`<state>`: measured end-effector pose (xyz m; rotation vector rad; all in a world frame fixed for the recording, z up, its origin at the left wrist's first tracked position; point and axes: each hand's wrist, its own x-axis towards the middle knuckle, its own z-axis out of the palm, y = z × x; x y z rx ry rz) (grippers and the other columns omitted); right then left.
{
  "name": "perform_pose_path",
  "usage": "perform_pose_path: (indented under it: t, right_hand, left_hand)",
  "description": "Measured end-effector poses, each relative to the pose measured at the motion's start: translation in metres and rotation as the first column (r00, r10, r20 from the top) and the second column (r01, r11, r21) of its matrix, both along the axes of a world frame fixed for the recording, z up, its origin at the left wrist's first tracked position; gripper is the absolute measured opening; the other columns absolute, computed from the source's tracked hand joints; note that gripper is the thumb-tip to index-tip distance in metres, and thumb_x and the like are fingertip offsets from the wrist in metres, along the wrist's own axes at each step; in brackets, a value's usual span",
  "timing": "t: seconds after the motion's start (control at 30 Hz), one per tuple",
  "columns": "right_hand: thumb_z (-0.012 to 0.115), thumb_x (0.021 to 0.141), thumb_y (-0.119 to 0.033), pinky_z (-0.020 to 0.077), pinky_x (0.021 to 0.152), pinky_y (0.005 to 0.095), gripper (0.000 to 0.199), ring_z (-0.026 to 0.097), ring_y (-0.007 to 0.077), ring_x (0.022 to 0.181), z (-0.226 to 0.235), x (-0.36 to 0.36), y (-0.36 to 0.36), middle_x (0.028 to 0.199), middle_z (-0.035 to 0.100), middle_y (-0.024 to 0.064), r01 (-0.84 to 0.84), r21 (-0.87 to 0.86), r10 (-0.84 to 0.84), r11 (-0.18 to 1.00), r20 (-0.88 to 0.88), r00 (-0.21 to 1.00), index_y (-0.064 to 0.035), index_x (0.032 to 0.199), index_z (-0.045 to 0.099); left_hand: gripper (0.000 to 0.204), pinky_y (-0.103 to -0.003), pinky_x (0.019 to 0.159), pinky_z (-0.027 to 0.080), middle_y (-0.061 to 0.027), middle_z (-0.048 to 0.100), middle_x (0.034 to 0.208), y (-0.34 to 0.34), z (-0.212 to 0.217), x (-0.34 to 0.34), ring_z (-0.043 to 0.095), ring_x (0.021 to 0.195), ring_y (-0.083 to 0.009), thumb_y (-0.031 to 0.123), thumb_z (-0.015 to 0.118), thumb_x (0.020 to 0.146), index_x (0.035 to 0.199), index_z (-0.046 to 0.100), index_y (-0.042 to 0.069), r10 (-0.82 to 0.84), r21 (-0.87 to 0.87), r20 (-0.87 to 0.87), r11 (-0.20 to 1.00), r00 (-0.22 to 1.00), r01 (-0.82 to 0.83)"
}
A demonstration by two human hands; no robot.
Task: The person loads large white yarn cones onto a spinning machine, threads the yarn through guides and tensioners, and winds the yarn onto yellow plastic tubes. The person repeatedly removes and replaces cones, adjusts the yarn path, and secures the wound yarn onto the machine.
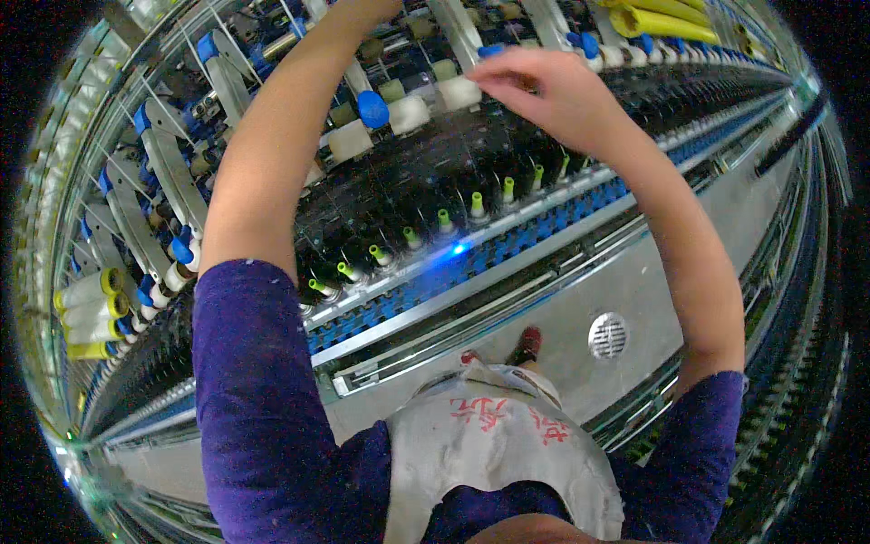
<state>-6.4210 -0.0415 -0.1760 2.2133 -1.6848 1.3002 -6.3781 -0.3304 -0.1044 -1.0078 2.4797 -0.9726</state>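
While our blurred right hand (551, 91) hangs just beside the white roller (458, 93) beyond the green-tipped spindles (477, 205), we cannot tell whether its grip is closed; our left hand is out of view. We judge the roller light, soft-faced, best held by its ends.

Both arms (263, 172) outstretched; left hand (372, 7) (mostly cropped), right hand (555, 91) angled inward.

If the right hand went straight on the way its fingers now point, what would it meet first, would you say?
Probably the white roller just beyond the fingertips of the right hand; depth is unclear, so they may already touch.
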Motion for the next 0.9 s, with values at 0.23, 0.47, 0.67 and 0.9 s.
perform_pose_path:
  t: [0.23, 0.47, 0.67, 0.9]
  right_hand:
    - [0.054, 0.074, -0.008, 0.0503, 0.077, 0.0395, 0.033, 0.063, 0.0306, 0.08, 0.003, -0.003, -0.161, 0.089, 0.066, 0.0161, 0.11, 0.248, 0.014, 0.962, -0.45, 0.893, -0.0112, 0.105, 0.066]
    - [0.053, 0.072, -0.008, 0.0496, 0.082, 0.042, 0.052, 0.061, 0.0319, 0.093, -0.01, -0.008, -0.202, 0.11, 0.06, 0.0184, 0.161, 0.484, 0.195, 0.86, -0.604, 0.773, -0.0164, 0.123, 0.056]
    - [0.054, 0.075, -0.011, 0.0486, 0.085, 0.0422, 0.05, 0.06, 0.0323, 0.098, -0.013, -0.005, -0.202, 0.116, 0.057, 0.0179, 0.201, 0.41, 0.129, 0.89, -0.647, 0.752, -0.0142, 0.124, 0.054]
    - [0.055, 0.08, 0.0, 0.0434, 0.056, 0.0433, 0.039, 0.056, 0.0313, 0.07, 0.014, -0.002, -0.189, 0.095, 0.062, 0.0195, 0.197, 0.714, 0.272, 0.672, -0.485, 0.831, -0.0027, 0.12, 0.057]
  left_hand:
    - [0.017, -0.039, 0.065, 0.051, -0.0162, 0.064, 0.089, -0.019, -0.003, 0.001, 0.061, 0.075, -0.0246, 0.011, 0.052, 0.089, 0.084, 0.065, 0.003, 0.081, -0.188, 0.093, 0.98, 0.992, -0.062]
    - [0.02, -0.039, 0.07, 0.051, -0.0177, 0.063, 0.097, 0.009, 0.007, 0.004, 0.062, 0.082, -0.0269, 0.013, 0.047, 0.091, 0.092, 0.063, 0.0, 0.277, 0.221, -0.552, 0.958, 0.786, -0.182]
    - [0.028, -0.045, 0.082, 0.046, -0.019, 0.058, 0.108, 0.05, 0.012, 0.033, 0.056, 0.098, -0.0328, 0.015, 0.051, 0.088, 0.109, 0.054, -0.004, -0.094, -0.029, -0.666, 0.995, 0.74, 0.1]
    - [0.023, -0.031, 0.066, 0.049, -0.0141, 0.065, 0.079, 0.185, -0.129, 0.156, 0.063, 0.072, -0.0197, 0.02, 0.055, 0.088, 0.094, 0.061, -0.002, 0.237, -0.235, -0.833, 0.665, -0.499, 0.709]
